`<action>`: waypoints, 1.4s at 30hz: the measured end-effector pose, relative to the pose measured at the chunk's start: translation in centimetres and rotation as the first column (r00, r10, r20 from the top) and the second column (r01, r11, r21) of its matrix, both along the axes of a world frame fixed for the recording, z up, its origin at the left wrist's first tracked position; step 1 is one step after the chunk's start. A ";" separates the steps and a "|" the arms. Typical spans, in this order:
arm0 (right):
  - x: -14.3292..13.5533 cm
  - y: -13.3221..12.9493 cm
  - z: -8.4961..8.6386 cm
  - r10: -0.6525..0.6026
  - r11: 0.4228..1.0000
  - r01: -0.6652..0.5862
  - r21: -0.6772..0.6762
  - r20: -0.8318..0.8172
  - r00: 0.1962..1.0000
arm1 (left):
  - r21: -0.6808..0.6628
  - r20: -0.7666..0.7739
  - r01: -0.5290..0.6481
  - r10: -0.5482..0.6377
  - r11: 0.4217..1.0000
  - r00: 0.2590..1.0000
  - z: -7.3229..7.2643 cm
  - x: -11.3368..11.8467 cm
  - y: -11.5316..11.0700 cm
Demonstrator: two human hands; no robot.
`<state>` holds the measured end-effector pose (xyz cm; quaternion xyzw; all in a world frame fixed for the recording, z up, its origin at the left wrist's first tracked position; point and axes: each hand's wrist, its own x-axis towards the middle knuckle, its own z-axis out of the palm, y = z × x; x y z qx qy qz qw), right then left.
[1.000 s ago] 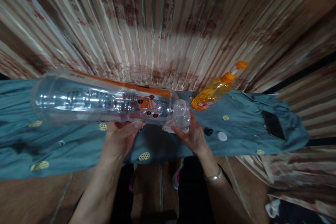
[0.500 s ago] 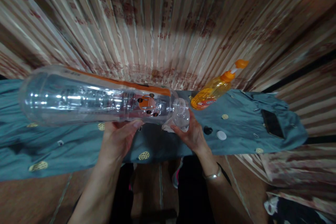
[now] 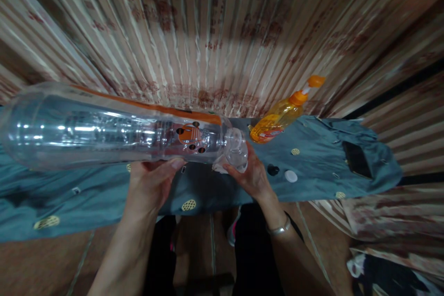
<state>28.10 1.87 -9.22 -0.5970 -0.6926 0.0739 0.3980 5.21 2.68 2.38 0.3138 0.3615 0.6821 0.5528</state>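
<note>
A large clear plastic bottle (image 3: 100, 134) with an orange-edged label lies sideways in the air above the cloth-covered surface, its neck pointing right. My left hand (image 3: 152, 180) grips it from below, thumb along its near side and the other fingers hidden behind. At the bottle's neck, my right hand (image 3: 251, 173) is closed around a small clear object (image 3: 236, 155), whose exact kind I cannot make out. A crumpled white piece (image 3: 219, 166), like tissue, shows under that clear object. Whether the clear object touches the bottle's mouth is unclear.
An orange-capped pump bottle (image 3: 275, 122) of yellow-orange liquid stands beyond my right hand. A small black item (image 3: 273, 169), a white round cap (image 3: 291, 176) and a dark phone (image 3: 358, 160) rest on the teal patterned cloth (image 3: 312, 148). A pleated curtain (image 3: 208, 32) hangs behind.
The large bottle appears slightly farther left and larger. The whole view has shifted a little, with the pump bottle and phone moving slightly left. Both hands keep their hold.
</note>
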 end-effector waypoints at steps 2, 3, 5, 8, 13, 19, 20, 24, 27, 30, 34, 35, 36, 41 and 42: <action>0.0 0.0 0.0 0.000 1.000 0.000 -0.001 0.004 1.000 | 0.006 0.005 0.005 -0.005 1.000 1.000 0.2 0.1 -0.1; 0.0 0.0 0.0 -0.001 1.000 0.001 -0.004 0.008 1.000 | 0.008 0.006 0.006 -0.006 1.000 1.000 0.3 0.1 -0.1; 0.0 0.0 0.0 -0.003 1.000 0.003 -0.006 0.016 1.000 | 0.015 0.009 0.009 -0.009 1.000 1.000 0.5 0.2 -0.1; 0.0 0.0 0.0 -0.005 1.000 0.005 -0.012 0.021 1.000 | 0.022 0.013 0.016 -0.016 1.000 1.000 0.6 0.3 -0.2; 0.0 0.0 0.0 0.009 1.000 -0.009 0.017 0.009 1.000 | 0.034 0.016 0.006 -0.006 0.999 1.000 0.4 0.2 -0.2; 0.0 0.0 0.2 0.015 1.000 -0.015 0.009 -0.006 1.000 | 0.016 0.018 0.002 -0.002 1.000 1.000 0.1 -0.1 -0.3; 0.0 0.0 0.2 0.014 1.000 -0.014 0.006 -0.005 1.000 | 0.013 0.018 -0.001 0.000 1.000 1.000 0.0 -0.1 -0.3; 0.1 0.1 0.2 0.013 1.000 -0.013 -0.018 0.005 1.000 | 0.010 0.010 -0.014 0.013 1.000 1.000 -0.1 -0.2 -0.3; 0.1 0.1 0.0 0.006 1.000 -0.006 -0.013 0.007 1.000 | 0.014 0.020 -0.014 0.013 1.000 1.000 0.0 -0.2 -0.3; 0.0 0.1 -0.2 0.007 1.000 -0.007 0.029 0.012 1.000 | 0.034 0.027 -0.005 0.004 0.999 1.000 0.0 -0.1 -0.1; 0.0 0.2 -0.4 0.021 0.997 -0.021 0.071 0.011 1.000 | 0.049 0.011 -0.008 0.008 0.999 1.000 -0.5 -0.2 0.2; 0.0 0.2 -0.5 0.021 0.996 -0.022 0.081 0.011 1.000 | 0.052 0.008 -0.009 0.009 0.999 1.000 -0.6 -0.2 0.3; 0.0 0.2 -0.5 0.020 0.996 -0.021 0.092 0.012 1.000 | 0.052 0.005 -0.009 0.009 0.999 1.000 -0.7 -0.2 0.3; 0.0 0.2 -0.5 0.004 0.997 -0.007 0.080 0.030 1.000 | 0.046 -0.007 -0.016 0.017 0.999 1.000 -0.4 0.0 0.2; 0.0 0.2 -0.5 0.001 0.997 -0.003 0.072 0.033 0.999 | 0.044 -0.008 -0.016 0.017 0.999 1.000 -0.3 0.1 0.2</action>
